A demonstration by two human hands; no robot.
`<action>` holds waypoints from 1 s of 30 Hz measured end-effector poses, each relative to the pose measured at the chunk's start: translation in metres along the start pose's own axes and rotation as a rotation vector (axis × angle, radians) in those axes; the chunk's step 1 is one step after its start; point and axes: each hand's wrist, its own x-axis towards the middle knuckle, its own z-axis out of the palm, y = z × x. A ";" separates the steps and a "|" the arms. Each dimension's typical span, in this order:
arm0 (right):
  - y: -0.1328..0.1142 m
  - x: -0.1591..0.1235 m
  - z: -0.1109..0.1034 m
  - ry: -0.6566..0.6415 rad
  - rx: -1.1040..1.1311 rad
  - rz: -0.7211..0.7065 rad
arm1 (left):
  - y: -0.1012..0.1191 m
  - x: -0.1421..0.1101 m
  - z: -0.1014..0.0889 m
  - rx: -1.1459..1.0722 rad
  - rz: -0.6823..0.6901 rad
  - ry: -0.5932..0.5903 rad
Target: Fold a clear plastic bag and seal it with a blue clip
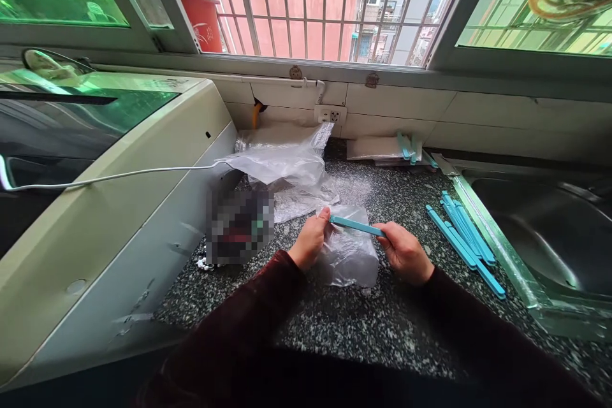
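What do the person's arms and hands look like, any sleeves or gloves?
Both arms wear long, dark maroon sleeves that reach the wrists. The left hand and right hand are bare: no gloves, and no rings, watch or markings that can be seen.

Both arms of the person are covered by long sleeves of a dark maroon, almost wine-coloured fabric, which looks soft and plain, without any print, stripe or button that can be seen. The sleeves end at the wrists with a simple edge, and the left hand (310,241) and the right hand (404,252) come out bare, with no gloves, no rings and no watch visible. The fabric makes a few loose folds along the forearms.
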 end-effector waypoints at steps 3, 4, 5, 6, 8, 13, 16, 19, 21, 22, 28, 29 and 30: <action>-0.001 0.000 0.000 0.025 0.076 0.037 | -0.004 0.003 -0.002 -0.008 0.003 -0.019; -0.001 -0.001 -0.001 0.034 0.101 0.062 | -0.005 0.003 -0.003 -0.009 0.002 -0.019; -0.002 -0.002 -0.001 0.043 0.123 0.093 | -0.006 0.004 -0.003 -0.006 0.002 -0.018; -0.002 -0.002 -0.001 0.055 0.144 0.130 | -0.006 0.004 -0.003 -0.001 0.001 -0.015; -0.003 -0.003 -0.001 0.079 0.183 0.198 | -0.005 0.003 -0.003 0.009 -0.004 -0.012; -0.004 -0.004 -0.009 0.171 0.184 0.255 | 0.002 -0.001 0.000 0.055 -0.059 0.043; -0.002 -0.003 -0.015 0.238 0.146 0.247 | 0.008 -0.001 0.001 0.071 -0.089 0.103; 0.002 -0.002 -0.019 0.290 0.149 0.235 | 0.012 0.000 0.000 0.016 -0.079 0.139; 0.004 -0.001 -0.020 0.295 0.179 0.249 | 0.014 0.001 -0.002 -0.017 -0.054 0.156; 0.004 -0.001 -0.021 0.295 0.206 0.266 | 0.015 0.002 -0.003 -0.026 -0.046 0.162; 0.008 0.000 -0.022 0.286 0.522 0.469 | 0.015 0.008 -0.009 -0.116 -0.049 0.154; 0.008 0.000 -0.022 0.286 0.588 0.496 | 0.015 0.008 -0.009 -0.128 -0.050 0.150; 0.009 0.000 -0.022 0.288 0.648 0.516 | 0.015 0.009 -0.010 -0.132 -0.050 0.148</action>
